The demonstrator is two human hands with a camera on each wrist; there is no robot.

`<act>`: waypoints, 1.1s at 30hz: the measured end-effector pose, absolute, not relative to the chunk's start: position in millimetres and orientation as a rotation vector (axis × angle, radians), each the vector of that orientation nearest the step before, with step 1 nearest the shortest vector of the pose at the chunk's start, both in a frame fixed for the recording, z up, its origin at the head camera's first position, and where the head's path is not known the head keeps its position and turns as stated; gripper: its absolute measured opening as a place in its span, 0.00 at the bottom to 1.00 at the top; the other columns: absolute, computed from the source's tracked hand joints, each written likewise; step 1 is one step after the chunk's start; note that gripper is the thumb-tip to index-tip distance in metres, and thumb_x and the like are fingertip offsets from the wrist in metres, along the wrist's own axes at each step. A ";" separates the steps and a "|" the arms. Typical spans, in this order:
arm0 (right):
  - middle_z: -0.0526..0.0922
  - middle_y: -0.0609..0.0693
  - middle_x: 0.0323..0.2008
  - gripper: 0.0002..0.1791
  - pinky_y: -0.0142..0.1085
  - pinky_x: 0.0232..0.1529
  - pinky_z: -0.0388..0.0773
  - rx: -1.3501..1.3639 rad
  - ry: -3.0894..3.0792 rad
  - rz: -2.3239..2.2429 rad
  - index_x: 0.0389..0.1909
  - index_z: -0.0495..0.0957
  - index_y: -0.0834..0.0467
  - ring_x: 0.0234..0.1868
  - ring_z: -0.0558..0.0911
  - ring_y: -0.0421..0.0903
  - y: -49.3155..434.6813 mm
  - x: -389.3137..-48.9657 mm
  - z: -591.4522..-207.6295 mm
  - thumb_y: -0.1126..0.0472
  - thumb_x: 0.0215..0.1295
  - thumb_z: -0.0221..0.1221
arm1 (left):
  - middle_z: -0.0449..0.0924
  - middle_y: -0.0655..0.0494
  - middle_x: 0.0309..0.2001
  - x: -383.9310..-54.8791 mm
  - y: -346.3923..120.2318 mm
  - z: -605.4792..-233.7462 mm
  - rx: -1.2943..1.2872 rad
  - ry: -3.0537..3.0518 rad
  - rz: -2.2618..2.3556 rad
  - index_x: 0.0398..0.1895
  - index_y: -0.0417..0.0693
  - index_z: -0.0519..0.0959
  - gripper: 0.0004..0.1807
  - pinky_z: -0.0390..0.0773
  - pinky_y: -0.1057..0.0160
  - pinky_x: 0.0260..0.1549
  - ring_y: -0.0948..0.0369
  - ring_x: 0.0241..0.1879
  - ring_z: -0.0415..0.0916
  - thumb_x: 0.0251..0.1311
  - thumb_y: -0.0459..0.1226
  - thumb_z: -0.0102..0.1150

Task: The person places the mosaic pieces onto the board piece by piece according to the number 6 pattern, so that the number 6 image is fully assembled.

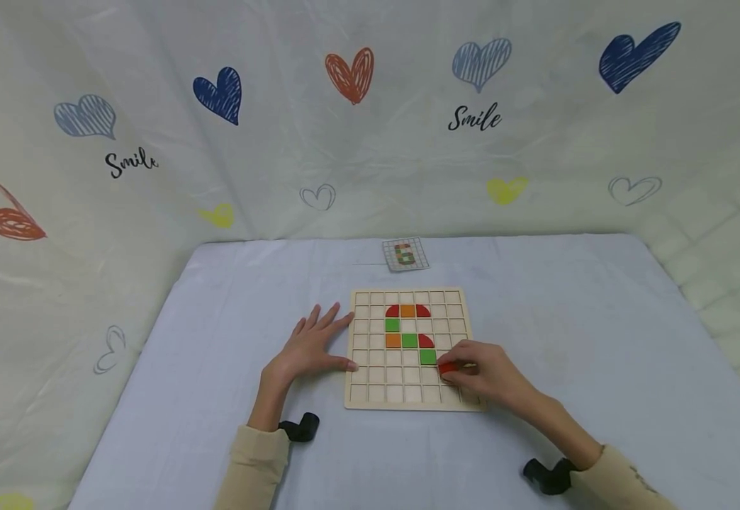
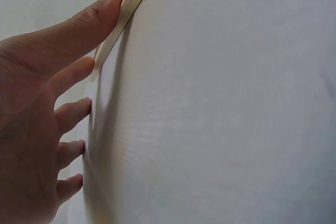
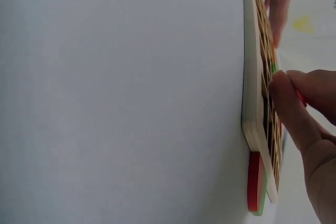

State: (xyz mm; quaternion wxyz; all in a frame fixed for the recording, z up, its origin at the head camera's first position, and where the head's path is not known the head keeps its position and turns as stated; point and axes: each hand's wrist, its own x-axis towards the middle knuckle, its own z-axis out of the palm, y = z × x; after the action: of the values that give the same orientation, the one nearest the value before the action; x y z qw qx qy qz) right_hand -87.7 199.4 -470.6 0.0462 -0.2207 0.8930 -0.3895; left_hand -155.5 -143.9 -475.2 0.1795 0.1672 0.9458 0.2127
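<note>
A wooden grid board (image 1: pixel 408 406) lies on the table, several coloured tiles set in its cells. My left hand (image 1: pixel 309 350) spreads its fingers at the board's left edge; the thumb and a fingertip touch the rim. Over the right part of the board, my right hand (image 1: pixel 481 368) pinches a red tile (image 1: pixel 448 367) between thumb and fingers, just below and right of a green tile (image 1: pixel 428 356). The fingers cover much of the pinched tile. Red rounded tiles flank an orange tile (image 1: pixel 407 311) in the upper row. Below come green, orange and another red piece.
Behind the board lies a small card (image 1: pixel 405 254) printed with a coloured grid pattern. Beside the board's edge, a loose red tile (image 3: pixel 254 179) sits against a green one (image 3: pixel 261 198). A white curtain with hearts (image 1: pixel 349 74) hangs behind the white table (image 1: pixel 536 297).
</note>
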 end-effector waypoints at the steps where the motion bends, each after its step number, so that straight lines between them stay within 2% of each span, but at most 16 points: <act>1: 0.87 0.46 0.40 0.12 0.30 0.42 0.86 -0.673 2.728 -1.181 0.44 0.89 0.57 0.40 0.84 0.42 196.9 -88.0 -470.0 0.67 0.59 0.73 | 0.44 0.54 0.84 -155.5 -144.0 -475.0 0.474 2.673 0.600 0.82 0.64 0.59 0.55 0.38 0.36 0.79 0.43 0.83 0.31 0.51 0.61 0.75; 7: 0.87 0.47 0.39 0.11 0.28 0.41 0.85 -0.682 2.757 -1.131 0.43 0.89 0.58 0.39 0.83 0.43 186.4 -88.2 -468.5 0.66 0.59 0.73 | 0.42 0.56 0.85 -155.9 -144.1 -474.2 0.475 2.665 0.596 0.82 0.65 0.57 0.55 0.37 0.38 0.79 0.44 0.83 0.29 0.52 0.61 0.74; 21: 0.86 0.48 0.37 0.11 0.29 0.37 0.85 -0.743 2.771 -1.097 0.40 0.88 0.59 0.34 0.79 0.38 178.7 -89.4 -468.3 0.70 0.56 0.73 | 0.43 0.53 0.84 -155.1 -145.7 -472.4 0.486 2.662 0.606 0.82 0.63 0.58 0.55 0.38 0.36 0.79 0.42 0.83 0.30 0.53 0.60 0.74; 33: 0.87 0.47 0.36 0.12 0.30 0.34 0.82 -0.854 2.792 -1.125 0.38 0.87 0.58 0.32 0.79 0.41 176.2 -91.6 -475.9 0.74 0.55 0.72 | 0.43 0.54 0.84 -155.1 -146.5 -472.4 0.484 2.655 0.608 0.82 0.64 0.57 0.55 0.37 0.36 0.79 0.43 0.83 0.30 0.52 0.60 0.74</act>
State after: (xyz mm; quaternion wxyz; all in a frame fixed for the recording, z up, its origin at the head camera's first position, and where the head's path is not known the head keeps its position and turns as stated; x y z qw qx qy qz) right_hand -91.6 176.2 -475.9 0.0061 -0.2730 0.8922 -0.3597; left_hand -155.1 -146.5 -472.4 0.1864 0.1719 0.9429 0.2161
